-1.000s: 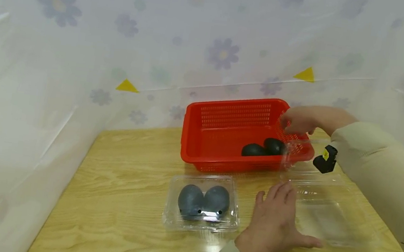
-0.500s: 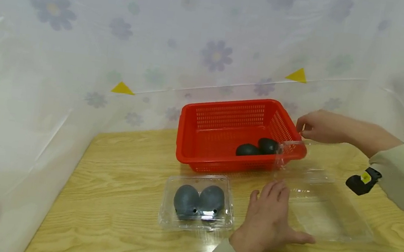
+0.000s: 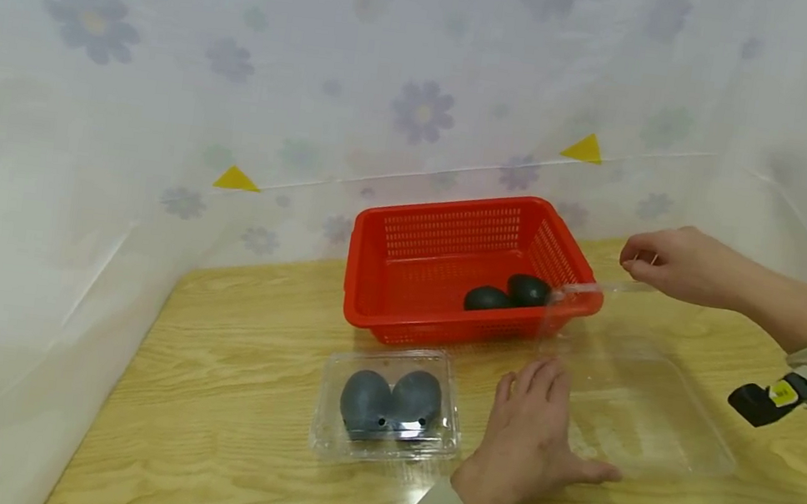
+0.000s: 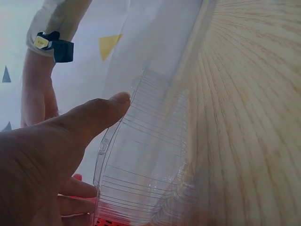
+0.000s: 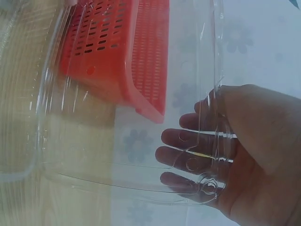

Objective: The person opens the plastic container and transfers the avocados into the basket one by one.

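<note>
Reading the head view as a clock face, we find a clear plastic box (image 3: 654, 426) lying open on the wooden table (image 3: 204, 396) at 4 o'clock, its lid (image 5: 127, 146) raised toward the far side. The left hand (image 3: 527, 440), between 4 and 5 o'clock, spreads wide, fingers nearly straight beside the box's left edge, thumb stretched toward 3 o'clock and touching its rim; it grips nothing. At 3 o'clock, the right hand (image 3: 681, 265) has its fingers curled behind the lid's edge, holding it. Near the centre, we see a red basket (image 3: 402, 323) with two dark ovals (image 3: 487, 298) side by side at its 4 o'clock corner. At 6 o'clock sits a second box (image 3: 332, 403), lid down over another dark pair (image 3: 365, 401). Toward 12 o'clock hangs a pale flowered sheet (image 3: 320, 65)
</note>
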A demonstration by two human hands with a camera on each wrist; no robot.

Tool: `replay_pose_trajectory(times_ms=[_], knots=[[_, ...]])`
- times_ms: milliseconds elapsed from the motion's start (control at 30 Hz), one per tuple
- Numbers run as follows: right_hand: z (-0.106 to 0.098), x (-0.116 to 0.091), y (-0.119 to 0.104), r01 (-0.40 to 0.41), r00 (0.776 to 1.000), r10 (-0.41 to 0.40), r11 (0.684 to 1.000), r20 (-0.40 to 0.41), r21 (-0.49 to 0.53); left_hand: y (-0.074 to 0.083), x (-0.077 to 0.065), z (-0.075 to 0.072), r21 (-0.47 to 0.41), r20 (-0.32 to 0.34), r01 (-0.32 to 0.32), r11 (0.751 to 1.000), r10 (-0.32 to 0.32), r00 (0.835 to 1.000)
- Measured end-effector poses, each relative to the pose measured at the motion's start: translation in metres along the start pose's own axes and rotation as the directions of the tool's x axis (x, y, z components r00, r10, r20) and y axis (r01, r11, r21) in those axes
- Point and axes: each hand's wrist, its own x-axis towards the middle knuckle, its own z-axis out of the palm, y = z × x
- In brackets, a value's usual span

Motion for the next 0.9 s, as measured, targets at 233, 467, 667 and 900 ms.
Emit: replay_pose_trajectory(times_ms=[233,467,667,900], knots=[[0.003,-0.015,-0.005,-0.019,1.0,0.019,1.0,0.016,0.006,0.0,-0.002,-0.001,0.009,-0.015,0.031,0.999,-0.031,0.999],[0.019,-0.043,-0.006,-0.002,1.0,0.002,1.0,0.03,0.019,-0.004,-0.005,-0.002,-0.05,-0.004,0.046,0.998,-0.047,0.999],[0.041,-0.07,-0.006,0.032,0.998,-0.033,0.999,-0.051,-0.017,-0.008,-0.008,-0.003,-0.065,-0.068,0.008,0.998,-0.012,0.998],[0.072,-0.091,0.001,0.128,0.974,-0.142,0.988,-0.177,-0.086,-0.012,-0.011,-0.002,-0.088,-0.118,0.019,0.996,-0.029,0.993]])
